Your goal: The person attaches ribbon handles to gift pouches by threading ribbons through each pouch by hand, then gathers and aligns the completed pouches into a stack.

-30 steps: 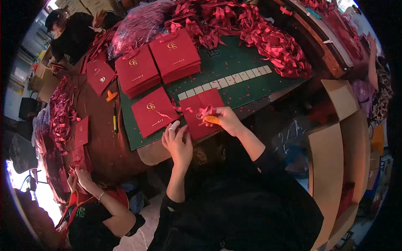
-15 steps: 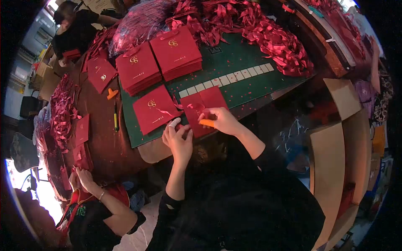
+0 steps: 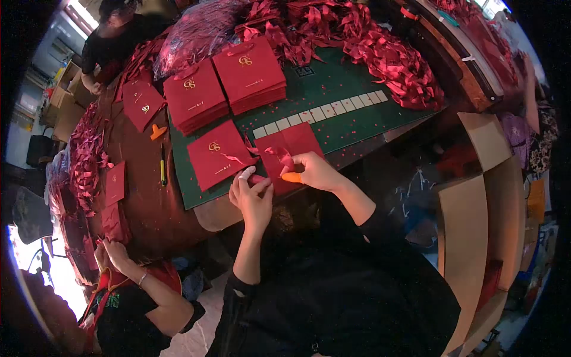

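A red paper gift bag [image 3: 303, 140] lies flat at the near edge of the green mat, under my hands. My right hand [image 3: 316, 171], with an orange cover on one digit, pinches a red ribbon [image 3: 285, 159] that curls above this bag. My left hand [image 3: 253, 199], white wrapping on one finger, is closed at the bag's lower left; a reddish strip, seemingly ribbon, shows between its fingers. Left of it lies another red gift bag [image 3: 214, 152] with a gold logo and a ribbon across its right side.
Two stacks of red bags [image 3: 196, 98] stand behind on the green mat [image 3: 351, 134]. A row of white tiles [image 3: 324, 113] crosses it. Ribbon heaps [image 3: 410, 77] lie at the back. A yellow pen [image 3: 163, 169] is at left. Co-workers sit left; an opened carton [image 3: 467, 238] stands right.
My right hand has drawn the ribbon up into a more visible loop. My left hand has hardly moved. The person at the far upper left has shifted posture.
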